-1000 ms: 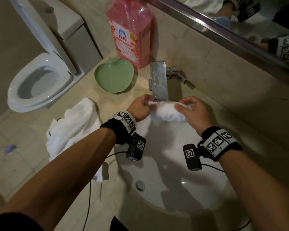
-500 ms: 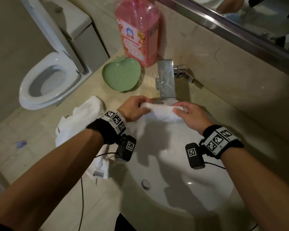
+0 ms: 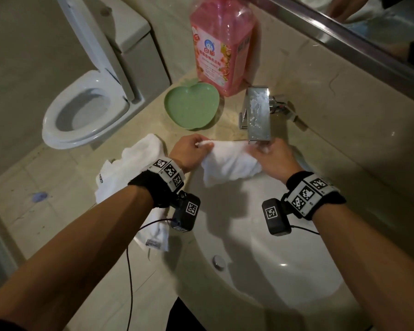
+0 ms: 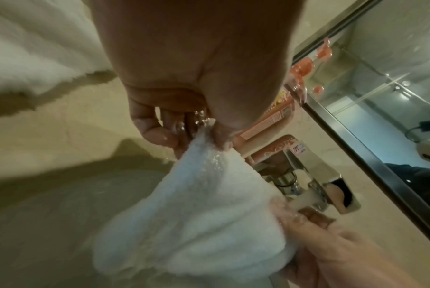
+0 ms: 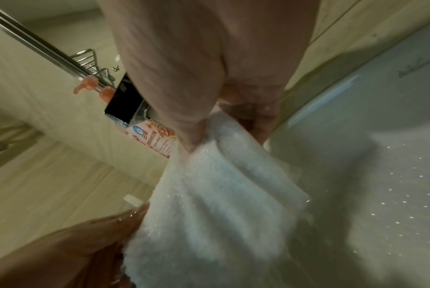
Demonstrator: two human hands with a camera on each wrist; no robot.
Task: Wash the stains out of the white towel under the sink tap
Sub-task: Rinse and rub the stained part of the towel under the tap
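The white towel is stretched over the sink just below the tap, my left hand pinching one end and my right hand gripping the other, fingers curled into the cloth. It glistens wet in both wrist views and water seems to run at the spout. I see no stains from here, so I judge rinsing well underway, with wringing left.

white towel, pink bottle, green dish
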